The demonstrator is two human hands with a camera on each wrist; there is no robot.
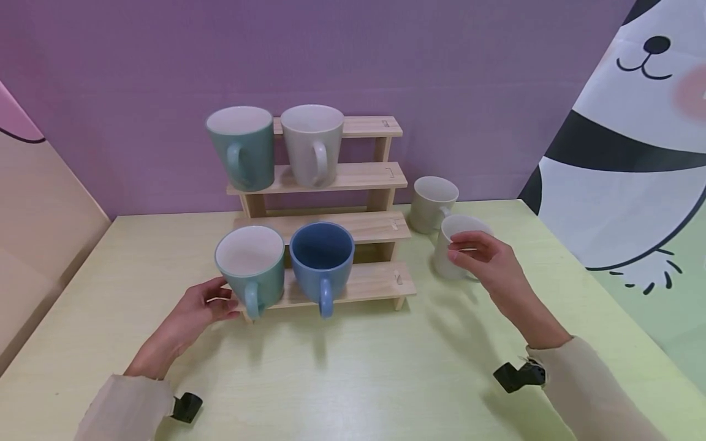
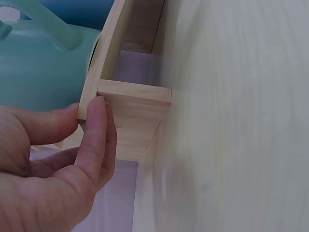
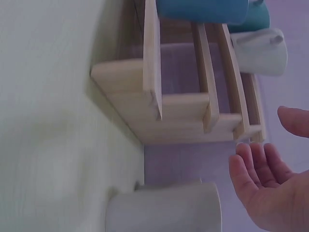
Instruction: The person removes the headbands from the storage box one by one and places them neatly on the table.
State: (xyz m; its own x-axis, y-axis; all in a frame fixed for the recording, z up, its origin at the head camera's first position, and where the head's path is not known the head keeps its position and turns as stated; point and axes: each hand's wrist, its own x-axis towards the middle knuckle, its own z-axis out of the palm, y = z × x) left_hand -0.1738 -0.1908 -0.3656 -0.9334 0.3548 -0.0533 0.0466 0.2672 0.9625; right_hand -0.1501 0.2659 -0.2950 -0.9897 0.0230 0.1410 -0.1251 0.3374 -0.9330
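Note:
A stepped wooden rack (image 1: pixel 358 285) stands on the table. My left hand (image 1: pixel 193 315) pinches the left end of its lowest board (image 2: pixel 107 63), thumb on the upper side and fingertips beneath. Close to that thumb, a light teal mug (image 1: pixel 255 278) sits on the board beside a blue mug (image 1: pixel 325 272). At the rack's right, my right hand (image 1: pixel 491 269) hovers by a white mug (image 1: pixel 449 260), partly covering it in the head view. The right wrist view shows its fingers (image 3: pixel 251 181) loosely bent, thumb apart, nothing between them, and the white mug (image 3: pixel 164 212) separate below.
Higher on the rack are a darker teal mug (image 1: pixel 248 159) and a white mug (image 1: pixel 312 150). Another white mug (image 1: pixel 432 205) stands on the table (image 1: pixel 353 373) behind the nearer one. A purple wall (image 1: pixel 469 92) rises behind, with a panda picture (image 1: pixel 634 202) at right.

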